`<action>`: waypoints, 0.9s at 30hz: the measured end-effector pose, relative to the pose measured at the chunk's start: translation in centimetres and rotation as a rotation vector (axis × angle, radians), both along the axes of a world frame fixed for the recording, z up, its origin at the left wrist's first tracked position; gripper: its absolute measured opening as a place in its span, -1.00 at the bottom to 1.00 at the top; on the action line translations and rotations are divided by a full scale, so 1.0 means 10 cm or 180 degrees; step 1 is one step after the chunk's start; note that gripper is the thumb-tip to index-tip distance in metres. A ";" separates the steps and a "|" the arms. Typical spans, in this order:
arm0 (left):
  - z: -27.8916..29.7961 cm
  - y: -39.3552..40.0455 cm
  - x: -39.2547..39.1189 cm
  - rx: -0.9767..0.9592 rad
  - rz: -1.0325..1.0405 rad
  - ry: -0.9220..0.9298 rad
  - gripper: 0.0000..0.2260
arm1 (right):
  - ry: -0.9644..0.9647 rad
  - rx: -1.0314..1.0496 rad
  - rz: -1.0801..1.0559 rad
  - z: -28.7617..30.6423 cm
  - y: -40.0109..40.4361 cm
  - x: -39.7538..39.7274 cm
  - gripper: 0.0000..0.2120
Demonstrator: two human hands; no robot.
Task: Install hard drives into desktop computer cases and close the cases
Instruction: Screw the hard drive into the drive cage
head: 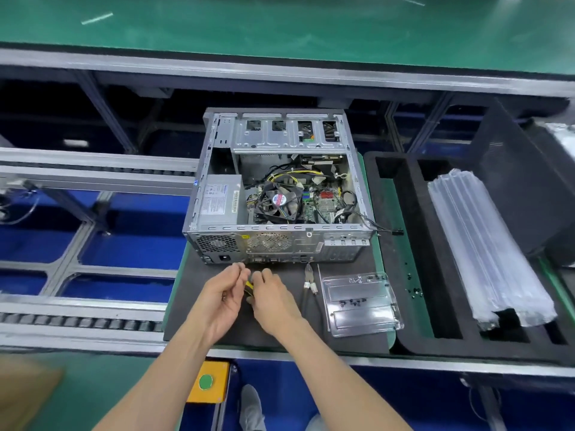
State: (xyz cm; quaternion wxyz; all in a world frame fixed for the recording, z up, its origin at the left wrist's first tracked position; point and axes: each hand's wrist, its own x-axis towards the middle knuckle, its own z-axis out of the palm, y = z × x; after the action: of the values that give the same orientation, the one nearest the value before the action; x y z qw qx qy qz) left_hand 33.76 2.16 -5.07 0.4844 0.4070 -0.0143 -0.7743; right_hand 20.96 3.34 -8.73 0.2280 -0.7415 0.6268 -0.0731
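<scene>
A: Nearest item?
B: Yellow box with green button [206, 382], below the bench edge. Then 2 forearms reaching over the black mat [193, 293].

A: Hands?
B: Left hand [221, 296] palm-up, fingers loosely curled, a small dark bit near the palm, possibly a screw; cannot tell for sure. Right hand [271, 298] curled round a yellow-and-black tool [249, 289], mostly hidden between the hands; likely a screwdriver.

A: Beside them?
B: Pliers [309, 279] lying on the mat; clear tray [361, 303] with small screws, just right of the pliers.

A: Farther?
B: Computer case [280, 185], side open, fan [279, 203] and cables exposed, drive cage [289, 135] at the far end. No hard drive plainly visible; the cage interior is hard to read. Foam rack [413, 244] to the right holds clear bagged stock [485, 244], contents unclear.

A: Step?
B: Judged: readying screw and driver. Next calls for carrying both to the cage and seating the tip squarely.
</scene>
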 end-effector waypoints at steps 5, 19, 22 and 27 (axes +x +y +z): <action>0.06 -0.02 0.03 -0.0043 0.0061 0.0097 -0.83 | -0.0379 -0.0011 -0.0090 0.13 -0.06 -0.06 -0.81; 0.70 -0.29 -0.78 -0.0399 -0.0122 0.0447 -0.86 | -0.2269 -0.1427 -0.1421 1.84 -0.31 -1.24 -0.76; 0.89 -0.41 -0.96 -0.0522 -0.0038 0.0517 -0.87 | -0.2745 -0.1745 -0.1793 2.03 -0.35 -1.41 -0.72; 1.07 -0.55 -1.13 -0.0562 0.0096 0.0434 -0.79 | -0.3307 -0.1894 -0.2023 2.06 -0.32 -1.48 -0.72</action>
State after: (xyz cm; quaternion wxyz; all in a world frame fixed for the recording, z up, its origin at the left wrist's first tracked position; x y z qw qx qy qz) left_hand 22.45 -3.38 5.68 0.5298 0.3094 -0.0433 -0.7885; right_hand 6.13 0.13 11.86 0.2533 -0.4209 0.5766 -0.6529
